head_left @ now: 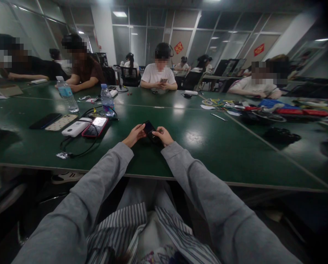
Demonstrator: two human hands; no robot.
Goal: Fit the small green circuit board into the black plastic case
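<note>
Between both hands is a small black handheld device (pixel 150 129), tilted above the green table near its front edge. Its face looks dark, with a few small light marks; its exact kind is hard to make out. My left hand (pixel 135 135) grips its left side, fingers curled around the edge. On the other side my right hand (pixel 165 136) is closed on the lower right part, thumb over the front. To the left lie a phone with a red edge and lit screen (pixel 96 127) and a white power bank (pixel 77 127), with a black cable (pixel 91 146) looping around them.
Further left are a dark phone (pixel 45 121), a patterned phone (pixel 61 122) and two water bottles (pixel 67 96). Tangled cables (pixel 221 104), a pen (pixel 218 117) and a black object (pixel 282 135) lie to the right. Several people sit around the green table (pixel 142 161).
</note>
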